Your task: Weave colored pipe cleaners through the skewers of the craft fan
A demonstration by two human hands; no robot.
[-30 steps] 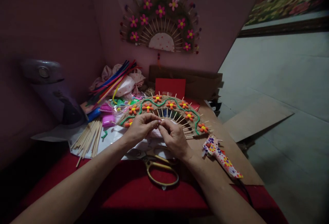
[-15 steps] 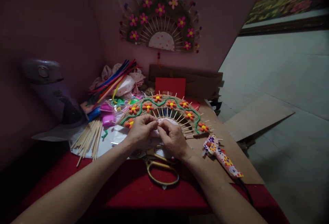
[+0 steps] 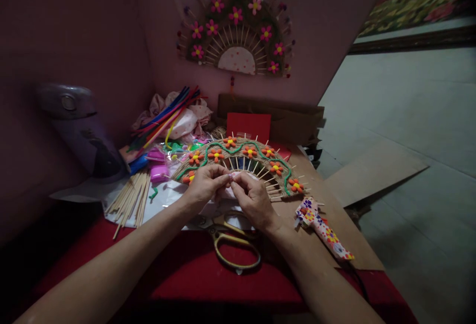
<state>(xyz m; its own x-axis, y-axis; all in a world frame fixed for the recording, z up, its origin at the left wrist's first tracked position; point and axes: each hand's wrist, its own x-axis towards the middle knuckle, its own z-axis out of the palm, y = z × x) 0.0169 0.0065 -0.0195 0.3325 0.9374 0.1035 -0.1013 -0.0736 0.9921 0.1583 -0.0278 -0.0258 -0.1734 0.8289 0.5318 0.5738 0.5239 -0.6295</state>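
My left hand (image 3: 208, 185) and my right hand (image 3: 253, 197) meet at the middle, fingertips pinched together around something small and pale pinkish, too small to make out. Right behind them stands a twine-wrapped fan (image 3: 238, 151) on thin sticks, with orange flowers and a wavy green cord; its pale centre is partly hidden by my hands. Gold-handled scissors (image 3: 238, 266) lie just below my hands. A flower-patterned glue gun (image 3: 327, 229) rests to the right on brown cardboard (image 3: 353, 244).
Wooden sticks (image 3: 130, 197), bright pipe cleaners (image 3: 167, 115), bagged pink clay (image 3: 159, 172) and a purple bottle (image 3: 84, 135) are at the left. A red card (image 3: 249, 125) stands behind. A similar fan with pink flowers (image 3: 236, 61) hangs on the wall.
The view has shifted slightly. Both hands remain pinched together at the same place before the fan, with only a slight change of the fingers.
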